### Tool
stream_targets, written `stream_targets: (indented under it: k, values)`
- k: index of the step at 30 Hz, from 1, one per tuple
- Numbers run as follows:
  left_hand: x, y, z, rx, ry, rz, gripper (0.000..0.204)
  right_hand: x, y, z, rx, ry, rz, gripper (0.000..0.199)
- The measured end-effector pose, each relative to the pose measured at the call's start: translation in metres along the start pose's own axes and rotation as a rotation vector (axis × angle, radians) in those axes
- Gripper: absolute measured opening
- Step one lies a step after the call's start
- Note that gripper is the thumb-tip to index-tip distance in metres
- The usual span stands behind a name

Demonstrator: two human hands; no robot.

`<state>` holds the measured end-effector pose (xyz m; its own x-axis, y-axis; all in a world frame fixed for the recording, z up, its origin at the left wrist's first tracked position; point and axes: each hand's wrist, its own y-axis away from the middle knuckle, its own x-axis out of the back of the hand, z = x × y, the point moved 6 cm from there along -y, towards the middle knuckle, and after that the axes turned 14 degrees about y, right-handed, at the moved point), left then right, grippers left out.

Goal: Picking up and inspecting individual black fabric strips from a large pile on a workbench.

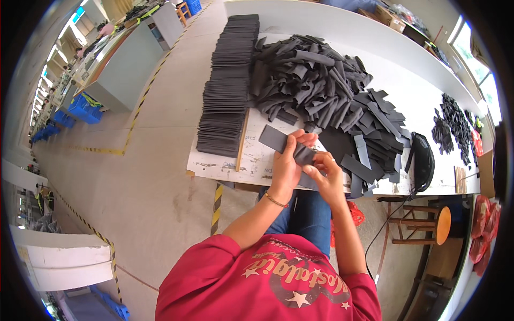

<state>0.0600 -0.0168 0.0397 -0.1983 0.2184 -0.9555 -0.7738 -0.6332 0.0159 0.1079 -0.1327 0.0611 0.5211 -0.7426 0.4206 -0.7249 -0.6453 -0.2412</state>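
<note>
Over the table's near edge I hold a flat black strip (272, 138) slantwise between both hands. My left hand (288, 163) grips its middle, thumb on top. My right hand (327, 174) pinches its near right end, where the strip looks bent. What the strip is made of cannot be told. Just beyond my hands lies a large heap of curled black pieces (305, 80). Flat black strips (383, 125) are scattered to the right of it. A long, neat stack of black pieces (227, 91) runs along the table's left side.
The white table (425, 115) has a raised panel (353, 24) at its back. A black mesh-like object (423, 163) with a cord sits at the right, near small black pieces (458, 125). A wooden stool (442, 224) stands below. Another workbench (128, 69) is at the far left.
</note>
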Motion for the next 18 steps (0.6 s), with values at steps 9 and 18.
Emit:
stream_targets:
  k: [9,18]
  values:
    - [-0.012,0.000,0.002,0.055,-0.017,-0.092,0.044,0.004,0.004,0.009,-0.319,-0.412,0.230,0.007]
    - [0.033,-0.005,0.051,-0.103,-0.162,0.090,0.016,0.021,-0.003,0.007,0.056,-0.068,0.188,0.010]
